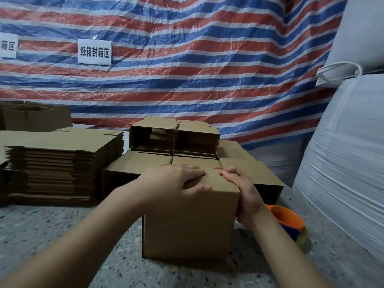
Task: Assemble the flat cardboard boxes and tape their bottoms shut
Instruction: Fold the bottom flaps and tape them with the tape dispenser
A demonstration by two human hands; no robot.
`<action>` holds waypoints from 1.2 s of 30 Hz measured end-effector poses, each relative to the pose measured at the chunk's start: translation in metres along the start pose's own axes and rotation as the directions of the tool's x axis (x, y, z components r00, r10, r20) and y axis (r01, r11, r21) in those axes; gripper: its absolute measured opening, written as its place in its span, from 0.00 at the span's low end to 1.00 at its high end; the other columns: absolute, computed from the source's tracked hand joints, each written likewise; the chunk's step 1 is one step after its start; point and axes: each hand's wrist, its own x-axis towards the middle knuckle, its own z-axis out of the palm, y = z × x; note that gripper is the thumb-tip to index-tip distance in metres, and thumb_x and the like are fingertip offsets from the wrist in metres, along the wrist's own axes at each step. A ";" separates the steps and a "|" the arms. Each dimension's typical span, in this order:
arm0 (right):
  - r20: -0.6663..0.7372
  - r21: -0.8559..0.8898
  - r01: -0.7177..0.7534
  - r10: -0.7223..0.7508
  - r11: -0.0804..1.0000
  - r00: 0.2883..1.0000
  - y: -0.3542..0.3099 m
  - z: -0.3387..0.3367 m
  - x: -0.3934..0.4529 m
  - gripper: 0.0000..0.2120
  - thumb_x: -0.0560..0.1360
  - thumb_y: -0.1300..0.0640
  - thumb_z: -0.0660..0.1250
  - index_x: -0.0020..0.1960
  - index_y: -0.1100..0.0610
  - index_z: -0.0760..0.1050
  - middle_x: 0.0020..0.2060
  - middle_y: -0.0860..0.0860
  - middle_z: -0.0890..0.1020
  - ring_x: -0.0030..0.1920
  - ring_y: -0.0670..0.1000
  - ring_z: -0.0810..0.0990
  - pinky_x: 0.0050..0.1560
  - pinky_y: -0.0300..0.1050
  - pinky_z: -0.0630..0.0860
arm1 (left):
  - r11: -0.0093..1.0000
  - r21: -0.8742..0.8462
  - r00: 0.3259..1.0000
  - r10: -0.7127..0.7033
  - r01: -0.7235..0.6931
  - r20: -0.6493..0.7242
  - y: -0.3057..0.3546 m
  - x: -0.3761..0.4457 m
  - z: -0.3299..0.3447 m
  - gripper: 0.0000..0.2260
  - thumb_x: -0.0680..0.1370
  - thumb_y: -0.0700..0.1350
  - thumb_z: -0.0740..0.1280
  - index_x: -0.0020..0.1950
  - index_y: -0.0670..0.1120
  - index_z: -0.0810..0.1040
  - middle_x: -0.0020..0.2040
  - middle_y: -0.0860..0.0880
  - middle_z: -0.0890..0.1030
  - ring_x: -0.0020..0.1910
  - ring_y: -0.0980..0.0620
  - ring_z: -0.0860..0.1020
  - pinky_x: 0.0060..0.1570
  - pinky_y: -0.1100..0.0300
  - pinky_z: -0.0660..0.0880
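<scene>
A small cardboard box (190,223) stands upright on the speckled terrazzo floor (52,229), right in front of the person, its upper flaps folded down flat. The left hand (176,181) lies across the top, fingers straight and spread, pressing the flaps down with the thumb along the near top edge. The right hand (244,190) rests against the box's right side and top edge, fingers straight and reaching over onto the flaps, palm flat against the cardboard; neither hand curls round anything.

Directly behind the box, touching or nearly so, sits a cluster of assembled boxes (137,163) on the floor, and on top of them two more boxes lie on their sides (174,138) with open ends facing this way. These crowd the far side of the box. To the left rises a tall stack of flat cardboard blanks (62,163), with a few more made-up boxes (35,117) behind it.

Just to the right of the box, partly hidden by the right wrist, is a tape dispenser (287,220) with an orange core and a blue body, lying on the floor. Further right, big white woven sacks (342,152) bulge up. A red, white and blue striped tarpaulin (187,59) hangs across the back, carrying a white paper sign (94,51) with printed characters.
</scene>
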 end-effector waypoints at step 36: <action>0.097 -0.490 -0.122 0.194 0.863 0.976 -0.155 -0.001 0.017 0.28 0.67 0.33 0.69 0.54 0.56 0.80 0.28 0.52 0.79 0.25 0.50 0.79 0.27 0.44 0.78 | 0.993 -0.071 0.991 0.097 -0.091 0.091 -0.010 0.005 -0.006 0.29 0.78 0.64 0.57 0.78 0.59 0.58 0.78 0.59 0.58 0.76 0.56 0.58 0.75 0.54 0.55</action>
